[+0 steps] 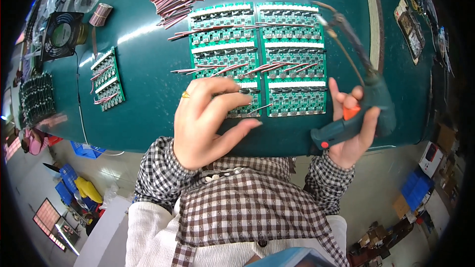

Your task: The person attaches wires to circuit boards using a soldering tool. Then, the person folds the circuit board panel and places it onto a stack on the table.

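My left hand [205,118] hovers over the lower part of the left green circuit-board panel [225,49], thumb and fingers apart, with nothing visible between them. It hides part of that panel's bottom rows. Just right of its fingertips, a short wire [261,110] lies across the panel's lower edge. In my right hand [354,118] is a dark green soldering gun [378,101] with an orange trigger, gripped around its handle. Its long tip points up and left, beside the upper right corner of the right circuit-board panel [296,104]. Red, white and black wires [282,66] lie across both panels.
A pile of wires [170,0] lies behind the panels, and a wire bundle [101,15] farther left. At left are a black fan [63,35] and a smaller board panel [108,79]. A long bar [376,27] and a worn tray [409,32] lie at right.
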A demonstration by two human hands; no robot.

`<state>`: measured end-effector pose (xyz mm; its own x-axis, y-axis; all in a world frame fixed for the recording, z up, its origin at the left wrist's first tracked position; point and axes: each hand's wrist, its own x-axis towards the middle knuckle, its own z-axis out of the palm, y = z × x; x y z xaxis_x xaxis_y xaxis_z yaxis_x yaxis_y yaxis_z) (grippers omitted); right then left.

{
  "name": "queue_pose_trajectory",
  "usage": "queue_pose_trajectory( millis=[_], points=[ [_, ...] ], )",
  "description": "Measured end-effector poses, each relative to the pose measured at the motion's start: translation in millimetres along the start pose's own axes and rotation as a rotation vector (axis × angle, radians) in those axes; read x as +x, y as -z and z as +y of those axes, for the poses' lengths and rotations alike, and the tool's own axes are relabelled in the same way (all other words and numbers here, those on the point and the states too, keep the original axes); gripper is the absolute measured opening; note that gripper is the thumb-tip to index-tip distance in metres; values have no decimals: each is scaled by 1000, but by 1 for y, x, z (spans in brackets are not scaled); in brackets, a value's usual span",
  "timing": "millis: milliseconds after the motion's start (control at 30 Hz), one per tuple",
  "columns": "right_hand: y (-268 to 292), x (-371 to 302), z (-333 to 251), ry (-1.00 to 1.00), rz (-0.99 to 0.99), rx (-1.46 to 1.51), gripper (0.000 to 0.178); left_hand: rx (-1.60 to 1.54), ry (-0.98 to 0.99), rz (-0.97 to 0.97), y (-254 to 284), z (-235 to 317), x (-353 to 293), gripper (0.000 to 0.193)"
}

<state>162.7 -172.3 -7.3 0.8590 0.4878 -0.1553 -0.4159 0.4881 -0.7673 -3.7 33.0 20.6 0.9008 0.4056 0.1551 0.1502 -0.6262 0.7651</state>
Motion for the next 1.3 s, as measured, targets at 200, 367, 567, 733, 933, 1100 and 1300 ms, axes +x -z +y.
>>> queue_pose_trajectory(
  millis=[200,367,567,733,933,1100,1300],
  points=[
    [-19,2,12,-17,0,-139,39,313,-174,-273,-7,-1,20,75],
    [-24,-2,12,-36,75,-197,36,312,-138,-199,-16,-5,11,69],
    [-24,-1,12,-20,55,-173,35,219,-115,-140,-12,4,6,62],
    [-5,4,5,-34,120,48,35,188,-22,403,44,-25,22,26],
    [-12,6,4,-51,126,-13,34,270,173,343,58,-90,52,10],
    [-10,9,5,-45,110,-10,34,323,212,353,51,-97,58,12],
    [-12,8,5,-38,93,-37,35,432,180,469,44,-101,74,13]
  ],
)
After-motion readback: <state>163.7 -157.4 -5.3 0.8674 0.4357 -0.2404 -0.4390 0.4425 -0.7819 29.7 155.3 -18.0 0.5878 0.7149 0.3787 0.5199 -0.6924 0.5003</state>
